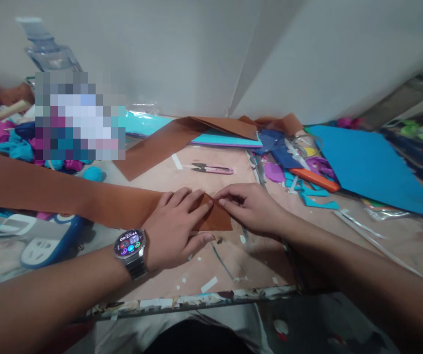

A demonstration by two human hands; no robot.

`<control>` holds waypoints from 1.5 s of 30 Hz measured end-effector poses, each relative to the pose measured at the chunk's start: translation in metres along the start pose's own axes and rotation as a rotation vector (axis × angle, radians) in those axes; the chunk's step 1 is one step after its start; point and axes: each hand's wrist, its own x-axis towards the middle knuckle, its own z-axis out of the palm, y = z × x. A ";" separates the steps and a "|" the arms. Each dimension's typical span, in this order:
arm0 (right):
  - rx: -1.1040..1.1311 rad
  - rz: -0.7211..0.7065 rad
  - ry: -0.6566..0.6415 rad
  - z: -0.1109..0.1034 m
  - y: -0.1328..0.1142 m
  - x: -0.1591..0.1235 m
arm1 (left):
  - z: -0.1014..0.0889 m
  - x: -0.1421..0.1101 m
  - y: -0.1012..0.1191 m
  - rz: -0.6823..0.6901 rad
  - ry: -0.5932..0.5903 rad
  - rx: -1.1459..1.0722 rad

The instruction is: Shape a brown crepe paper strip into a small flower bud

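Bare left forearm (49, 300), nearest item, eight o'clock from the view's centre. Socket block (47, 246), white and blue, eight o'clock. Brown strip (97, 196), one, running from nine o'clock to its end at six. Watch (130, 244), left wrist, eight o'clock. Spare brown piece (156, 147), ten o'clock, untouched by either hand. Left hand (176, 221), seven o'clock: spread flat on the brown strip, pressing, not gripping. Snips (213, 168), pink-handled, at centre, lying free. Right hand (248, 209), four o'clock: thumb and forefinger closed on the strip's upper edge. Blue sheet (377, 167), three o'clock.

Progress, as judged: strip laid out, its near end being worked; no finished join visible; remainder cannot be told. Writing: watch reads 09:27:44; no brand legible.
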 end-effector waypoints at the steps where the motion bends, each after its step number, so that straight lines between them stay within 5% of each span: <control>1: 0.001 -0.008 0.003 0.000 0.000 0.000 | 0.000 0.000 0.000 0.000 -0.003 0.002; 45: -0.058 -0.211 -0.108 0.000 0.001 0.001 | -0.001 -0.003 0.001 -0.083 0.037 -0.001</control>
